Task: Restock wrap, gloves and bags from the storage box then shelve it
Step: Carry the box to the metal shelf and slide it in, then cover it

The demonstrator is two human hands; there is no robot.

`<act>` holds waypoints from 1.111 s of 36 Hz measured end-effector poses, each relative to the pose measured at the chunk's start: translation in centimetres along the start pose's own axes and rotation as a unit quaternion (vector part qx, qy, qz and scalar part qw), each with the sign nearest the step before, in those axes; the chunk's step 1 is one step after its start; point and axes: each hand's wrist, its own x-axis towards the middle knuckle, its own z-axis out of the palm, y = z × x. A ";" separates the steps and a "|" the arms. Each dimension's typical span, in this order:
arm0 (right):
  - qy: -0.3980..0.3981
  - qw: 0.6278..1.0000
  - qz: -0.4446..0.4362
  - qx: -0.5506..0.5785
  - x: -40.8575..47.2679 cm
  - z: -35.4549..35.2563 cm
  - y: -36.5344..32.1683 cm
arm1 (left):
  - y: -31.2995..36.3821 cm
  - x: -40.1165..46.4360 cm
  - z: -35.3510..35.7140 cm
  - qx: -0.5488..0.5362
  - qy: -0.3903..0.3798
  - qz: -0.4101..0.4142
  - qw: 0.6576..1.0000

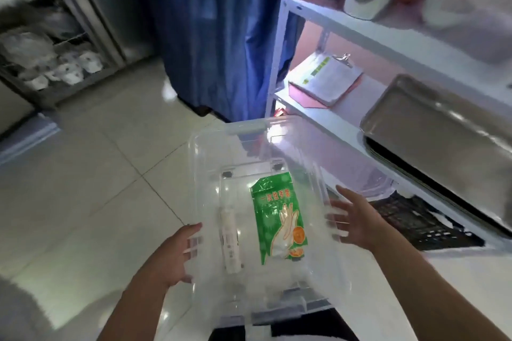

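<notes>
Storage box (210, 147) of clear plastic is at 6 o'clock, between left hand (169, 255) and right hand (357, 221), both open with fingers flat on its sides, probably to lift it; inside lie glove pack (279, 216) and wrap roll (231, 243)

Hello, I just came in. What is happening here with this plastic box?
A person holds a clear storage box by its two long sides, left hand and right hand, fingers spread flat against the walls. Inside lie a green pack of gloves and a white roll, side by side. The box has no lid on. A white shelf rack stands to the right, with a metal tray and a clipboard on it.
</notes>
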 end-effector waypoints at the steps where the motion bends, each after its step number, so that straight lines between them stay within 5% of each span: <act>1: 0.010 0.999 -0.002 0.034 -0.1 0.0 0.3 | 1.8 0.4 0.1 0.020 -0.010 -0.008 1.000; 8: 0.074 0.983 -0.018 0.168 1.8 0.0 1.1 | 10.3 4.9 3.7 0.133 -0.031 -0.044 0.990; 23: 0.143 0.960 0.063 0.233 7.8 -1.5 1.4 | 16.4 15.1 10.2 0.286 -0.026 -0.135 0.948; 40: 0.244 0.909 0.114 0.318 16.9 1.8 3.7 | 21.6 29.1 13.6 0.437 -0.104 -0.085 0.890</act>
